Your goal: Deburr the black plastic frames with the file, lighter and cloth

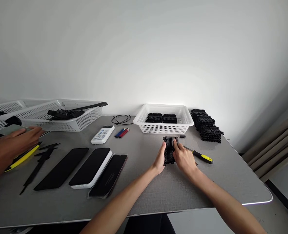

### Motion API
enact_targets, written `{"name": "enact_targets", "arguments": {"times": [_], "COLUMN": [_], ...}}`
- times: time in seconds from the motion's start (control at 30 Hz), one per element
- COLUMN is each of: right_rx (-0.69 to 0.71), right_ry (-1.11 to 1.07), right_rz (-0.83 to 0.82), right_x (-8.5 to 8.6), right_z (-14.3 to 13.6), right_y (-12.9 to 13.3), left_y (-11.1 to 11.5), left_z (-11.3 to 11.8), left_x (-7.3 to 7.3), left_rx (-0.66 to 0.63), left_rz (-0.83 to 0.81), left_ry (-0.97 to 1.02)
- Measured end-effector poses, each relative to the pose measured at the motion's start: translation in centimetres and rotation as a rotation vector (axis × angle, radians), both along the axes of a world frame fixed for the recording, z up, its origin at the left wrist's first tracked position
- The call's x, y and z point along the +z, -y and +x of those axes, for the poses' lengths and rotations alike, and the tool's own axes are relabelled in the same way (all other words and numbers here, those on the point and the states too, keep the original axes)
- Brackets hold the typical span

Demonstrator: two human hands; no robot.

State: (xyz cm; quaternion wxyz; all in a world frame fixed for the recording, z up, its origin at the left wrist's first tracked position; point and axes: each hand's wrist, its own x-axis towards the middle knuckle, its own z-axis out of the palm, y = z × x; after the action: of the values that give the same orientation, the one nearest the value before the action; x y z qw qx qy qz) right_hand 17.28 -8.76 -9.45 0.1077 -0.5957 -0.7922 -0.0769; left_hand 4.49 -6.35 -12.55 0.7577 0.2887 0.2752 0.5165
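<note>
A black ribbed plastic part (168, 152) is held just in front of the white basket. My left hand (160, 156) grips its left edge, with the thumb along the side. My right hand (185, 158) is closed at its right side, fingertips pressed on the upper face; whether a small piece is also between those fingers cannot be made out. Beside my right hand lies a tool with a black and yellow handle (203, 157), its front end partly hidden by the hand. A small black piece (182, 136) rests beyond the fingers.
The white basket (163, 129) contains similar black parts; more stand in stacks (208, 128) at right. Left are phones (91, 165), a white power bank (102, 134), lighters (122, 133), a cable (121, 119), a black caliper (39, 165) and another person's hand (24, 138) near baskets.
</note>
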Motion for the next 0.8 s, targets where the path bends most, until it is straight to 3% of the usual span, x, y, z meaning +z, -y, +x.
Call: {"name": "enact_targets", "arguments": {"times": [0.27,0.47,0.63,0.8], "right_rx": [0.113,0.24,0.219,0.072], "right_ry": [0.081,0.052,-0.151,-0.338], "right_rz": [-0.09,-0.091,-0.009,0.233], "right_x": [0.1,-0.2,-0.2,-0.4], "right_z": [-0.8,-1.1,0.1,1.3], "right_y": [0.7,1.4,1.1,0.0], "left_y": [-0.2,-1.0,-1.1,-0.9], "left_z": [-0.7,-1.9,-2.4,-1.5], "left_x": [1.7,2.0,1.4,0.9], "left_rx": [0.079,0.185,0.119,-0.026], "left_rz": [-0.078,-0.106,-0.136,0.024], "left_ry": [-0.019,-0.007,-0.08,-0.028]}}
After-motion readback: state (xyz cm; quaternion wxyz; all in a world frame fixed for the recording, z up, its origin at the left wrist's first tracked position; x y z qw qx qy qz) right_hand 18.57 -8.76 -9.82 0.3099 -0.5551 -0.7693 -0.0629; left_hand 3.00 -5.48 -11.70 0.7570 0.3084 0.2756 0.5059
